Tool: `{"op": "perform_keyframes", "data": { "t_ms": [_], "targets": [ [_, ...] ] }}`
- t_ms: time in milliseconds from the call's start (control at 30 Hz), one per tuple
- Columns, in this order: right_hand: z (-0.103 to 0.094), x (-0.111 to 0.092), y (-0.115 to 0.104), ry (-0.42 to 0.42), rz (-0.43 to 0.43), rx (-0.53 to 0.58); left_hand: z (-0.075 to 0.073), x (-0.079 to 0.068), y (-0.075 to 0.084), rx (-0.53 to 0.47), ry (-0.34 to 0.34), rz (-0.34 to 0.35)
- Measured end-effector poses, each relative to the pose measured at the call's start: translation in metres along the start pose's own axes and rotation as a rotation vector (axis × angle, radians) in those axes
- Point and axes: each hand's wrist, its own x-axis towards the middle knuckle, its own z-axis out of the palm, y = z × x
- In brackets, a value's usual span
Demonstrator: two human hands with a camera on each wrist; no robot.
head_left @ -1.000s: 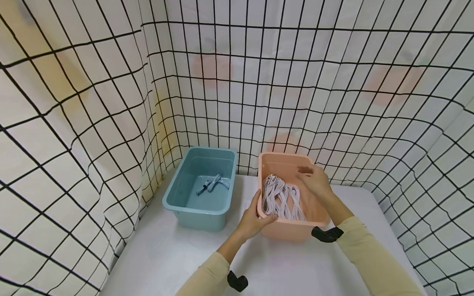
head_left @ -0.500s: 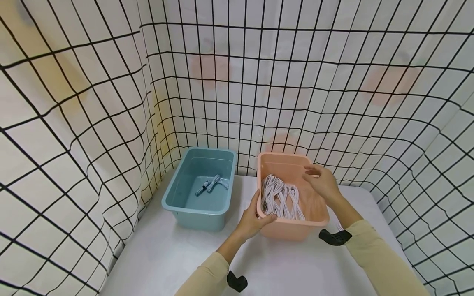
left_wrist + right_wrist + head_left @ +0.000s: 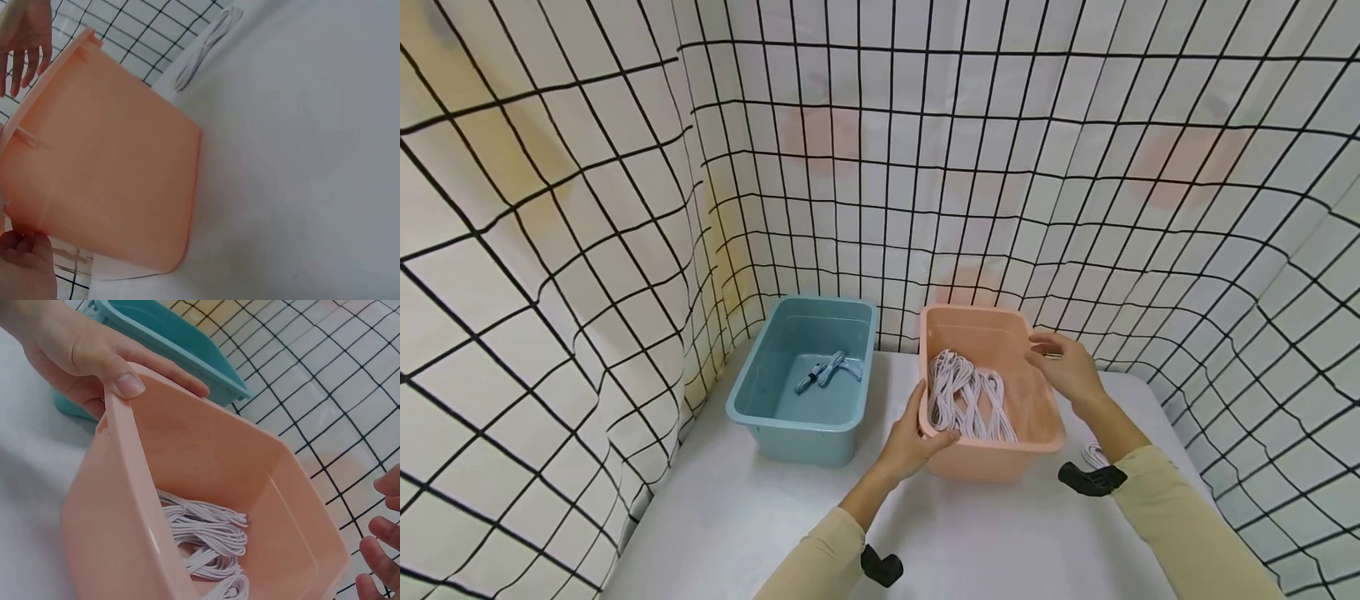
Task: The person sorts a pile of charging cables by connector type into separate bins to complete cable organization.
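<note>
My left hand (image 3: 910, 446) grips the near-left corner of a peach plastic bin (image 3: 981, 468), its thumb over the rim and fingers along the outer wall. Bundled white cords (image 3: 973, 400) lie inside that bin toward its left side; the right wrist view shows the white cord bundles (image 3: 209, 540) up close. Just at the bin's far-right rim hovers my right hand (image 3: 1070, 371), fingers loosely bent with nothing between them. On the table to the right, a looped white cord (image 3: 1095, 455) is partly hidden by the right forearm; the left wrist view shows the white cord (image 3: 208, 49) more fully.
To the left stands a blue-green bin (image 3: 805, 421) holding a pale-blue tied cord (image 3: 829, 372). Black wire grid panels (image 3: 880, 192) enclose the back and sides of the white table (image 3: 760, 525).
My right hand has moved right, from above the peach bin to its right rim. The white cord on the table has come into view. The left hand keeps its hold.
</note>
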Motion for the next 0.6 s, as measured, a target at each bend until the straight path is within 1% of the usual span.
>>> {"op": "perform_keyframes", "data": {
  "t_ms": [200,333,500,600],
  "targets": [
    [-0.002,-0.003,0.006,-0.020,0.030,0.010,-0.002,-0.001,0.001,0.004,0.004,-0.014],
    [-0.004,-0.005,0.011,-0.029,0.046,0.001,-0.002,0.000,0.000,-0.004,0.008,-0.004],
    [-0.010,-0.009,0.021,-0.024,0.069,0.003,-0.001,0.000,0.000,-0.026,-0.010,0.009],
    [-0.011,-0.010,0.028,-0.011,0.064,0.022,-0.001,0.000,0.000,-0.027,-0.006,0.003]
  ]
}}
